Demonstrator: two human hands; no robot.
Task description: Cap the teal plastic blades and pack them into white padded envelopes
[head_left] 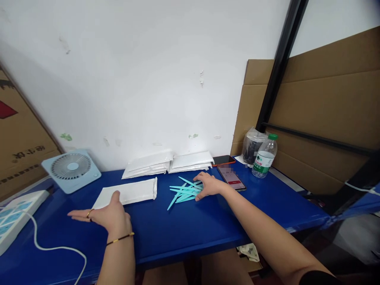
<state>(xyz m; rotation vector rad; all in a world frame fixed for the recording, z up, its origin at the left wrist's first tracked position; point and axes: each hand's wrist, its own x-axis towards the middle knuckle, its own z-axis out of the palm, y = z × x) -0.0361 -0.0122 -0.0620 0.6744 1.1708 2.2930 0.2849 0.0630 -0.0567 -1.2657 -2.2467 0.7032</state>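
My left hand (pixel 103 211) lies at the near left end of a flat white packet (pixel 130 192), fingers stretched out and thumb raised against its near edge. It grips nothing. A loose pile of thin turquoise sticks with tapered ends (pixel 184 192) is spread criss-cross on the blue table (pixel 184 229). Over the right end of that pile is my right hand (pixel 208 185), its fingers curved and apart around the sticks' ends. Whether any fingertip touches a stick I cannot tell. Behind them, two stacks of white packets, a left one (pixel 148 163) and a right one (pixel 191 161), rest by the wall.
A light blue fan (pixel 73 168) and a white power strip (pixel 20 215) with its cable are on the left. To the right lie a lit phone (pixel 230 177) and a dark phone (pixel 224 160), beside a water bottle (pixel 263 158) and a bagged dark object (pixel 252 146). Cardboard (pixel 326 99) stands behind a black post.
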